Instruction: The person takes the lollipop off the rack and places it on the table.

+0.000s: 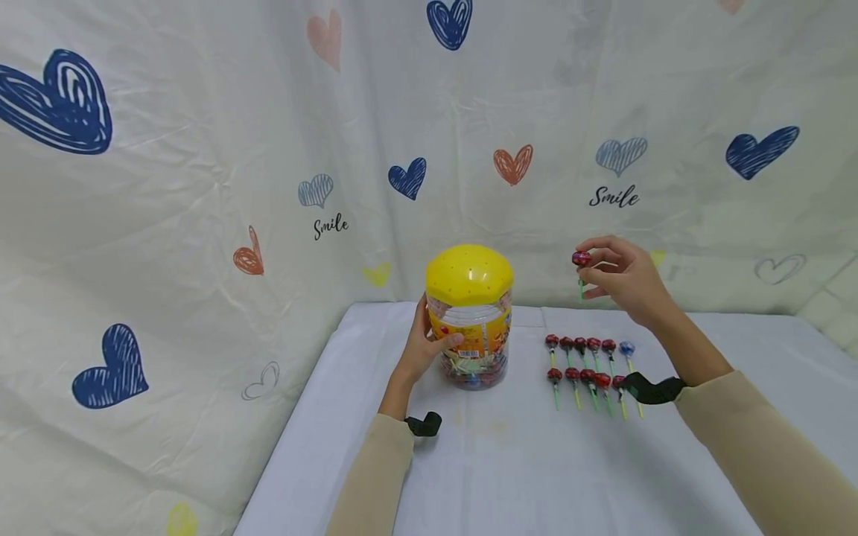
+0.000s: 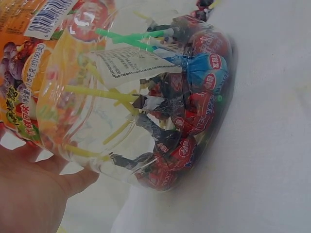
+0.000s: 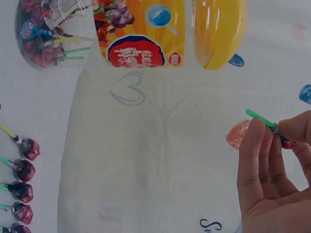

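My left hand (image 1: 429, 339) grips the side of a clear plastic jar (image 1: 477, 372) with an orange label and a yellow lid (image 1: 469, 275). Through its wall the left wrist view shows several wrapped lollipops, among them a blue one (image 2: 208, 72), heads down at the bottom. The lid sits on top of the jar. Raised to the right of the jar, my right hand (image 1: 620, 275) pinches a red lollipop (image 1: 581, 258) with a green stick. In the right wrist view, thumb and fingers close on the green stick (image 3: 260, 118) just by the wrapped head.
Two rows of lollipops lie on the white-covered table (image 1: 509, 476), right of the jar. Most are red, such as this front-row lollipop (image 1: 554, 376); a blue lollipop (image 1: 626, 348) ends the back row. Behind hangs a white curtain (image 1: 563, 97) printed with hearts.
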The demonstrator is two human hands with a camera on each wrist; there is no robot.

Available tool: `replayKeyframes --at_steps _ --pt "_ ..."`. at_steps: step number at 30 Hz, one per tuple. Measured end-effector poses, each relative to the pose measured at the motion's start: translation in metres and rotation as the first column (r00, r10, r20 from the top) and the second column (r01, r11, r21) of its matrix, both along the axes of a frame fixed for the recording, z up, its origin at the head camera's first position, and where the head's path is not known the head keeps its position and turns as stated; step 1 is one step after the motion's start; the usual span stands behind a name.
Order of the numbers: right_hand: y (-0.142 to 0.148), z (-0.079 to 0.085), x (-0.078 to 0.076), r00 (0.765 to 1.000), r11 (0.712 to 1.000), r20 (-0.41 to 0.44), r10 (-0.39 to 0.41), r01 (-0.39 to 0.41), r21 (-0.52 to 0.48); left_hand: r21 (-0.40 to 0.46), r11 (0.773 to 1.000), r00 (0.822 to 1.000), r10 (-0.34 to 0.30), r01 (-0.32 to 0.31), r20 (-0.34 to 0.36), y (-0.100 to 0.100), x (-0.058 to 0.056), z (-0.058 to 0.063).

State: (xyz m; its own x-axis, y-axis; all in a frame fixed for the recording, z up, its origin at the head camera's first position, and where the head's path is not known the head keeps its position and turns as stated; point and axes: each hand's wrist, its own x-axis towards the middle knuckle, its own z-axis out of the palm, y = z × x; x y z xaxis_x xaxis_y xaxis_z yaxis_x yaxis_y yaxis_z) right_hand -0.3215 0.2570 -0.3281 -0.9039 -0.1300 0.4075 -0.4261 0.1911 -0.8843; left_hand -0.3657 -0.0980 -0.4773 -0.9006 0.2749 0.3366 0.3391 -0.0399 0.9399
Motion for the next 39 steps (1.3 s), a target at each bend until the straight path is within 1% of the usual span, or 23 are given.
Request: replayKeyframes --at_steps 3,7,10,13,17,20,27,34,39 --pt "0.007 -0.008 0.001 1.0 1.0 0.018 -0.012 0.012 -0.005 0.004 1.0 1.0 0.0 0.0 -0.002 -0.001 -0.001 -0.001" --pt "0.017 -0.018 0.004 0.997 0.997 0.044 -0.065 0.064 0.032 0.004 1.0 1.0 0.001 -0.001 -0.001 -0.001 -0.001 -0.002" --pt "0.026 -0.027 0.005 0.995 0.995 0.047 -0.092 0.089 0.053 0.0 1.0 1.0 0.002 -0.002 0.002 -0.002 0.0 -0.002" --pt "0.036 -0.037 0.006 0.997 0.998 0.042 -0.059 0.058 0.03 -0.002 1.0 1.0 0.004 -0.004 0.004 -0.002 0.0 -0.003" --pt "0.049 -0.049 0.009 0.998 0.999 0.053 -0.033 0.031 0.033 -0.003 1.0 1.0 0.007 -0.007 0.008 -0.002 0.001 -0.003" --pt "0.056 -0.057 0.012 0.996 0.997 0.07 -0.059 0.055 0.063 -0.003 1.0 1.0 0.006 -0.006 0.007 -0.002 0.002 -0.002" --pt "0.07 -0.076 0.016 0.992 0.997 0.101 -0.069 0.064 0.049 0.003 1.0 1.0 -0.006 0.006 0.0 -0.001 0.001 -0.001" --pt "0.078 -0.091 0.022 0.987 0.989 0.112 -0.118 0.107 0.102 0.01 1.0 1.0 -0.005 0.005 0.006 -0.001 0.001 -0.001" --pt "0.087 -0.103 0.024 0.979 0.988 0.157 -0.13 0.114 0.106 0.008 1.0 1.0 -0.006 0.006 0.008 0.0 0.0 -0.001"
